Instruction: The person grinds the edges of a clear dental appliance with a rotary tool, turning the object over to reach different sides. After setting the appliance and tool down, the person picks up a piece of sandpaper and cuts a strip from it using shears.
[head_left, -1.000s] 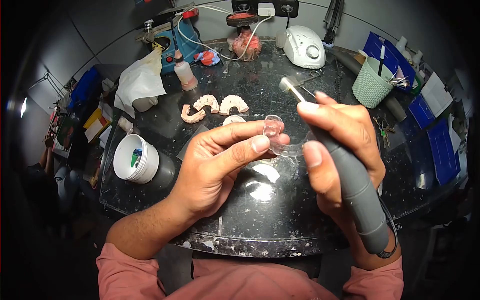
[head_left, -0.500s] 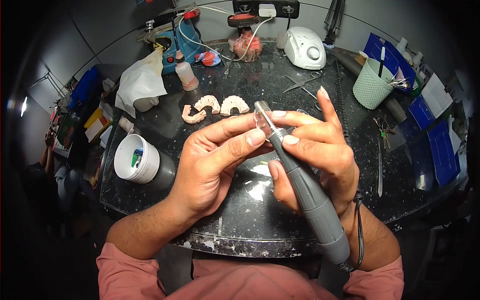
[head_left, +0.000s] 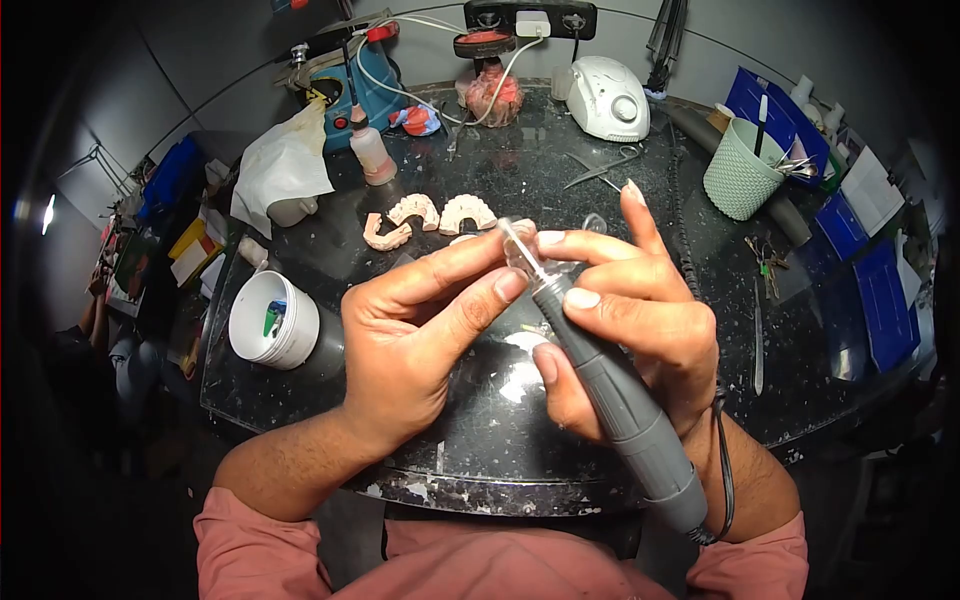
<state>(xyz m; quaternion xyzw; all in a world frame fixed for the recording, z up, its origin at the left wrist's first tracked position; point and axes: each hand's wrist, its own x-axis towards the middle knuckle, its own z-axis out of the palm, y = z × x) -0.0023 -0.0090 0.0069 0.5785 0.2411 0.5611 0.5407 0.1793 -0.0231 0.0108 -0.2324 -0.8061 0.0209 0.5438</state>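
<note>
Your left thumb and forefinger pinch together, and your right fingers are closed around a grey handpiece (head_left: 625, 405). Under your left hand (head_left: 405, 350) and right hand (head_left: 655, 310) spreads the black table (head_left: 470, 455). The handpiece runs slantwise from the lower right toward the centre, its narrow end pointing up and left. Three pale dental models (head_left: 467, 212) sit left of centre, beyond your left fingertips. The clear piece (head_left: 514, 262) is just above the frame's centre, at your left fingertips and clamped in their pinch, so your left hand is the nearer. It lies up and left from your right thumb, and the thin shaft (head_left: 523, 247) crosses it, slanting the same way as the handpiece.

Your left fingers cover part of the clear piece, and its see-through rim blurs into the glare; you can't make out its own long axis, or whether your right forefinger or the shaft touches it.
</note>
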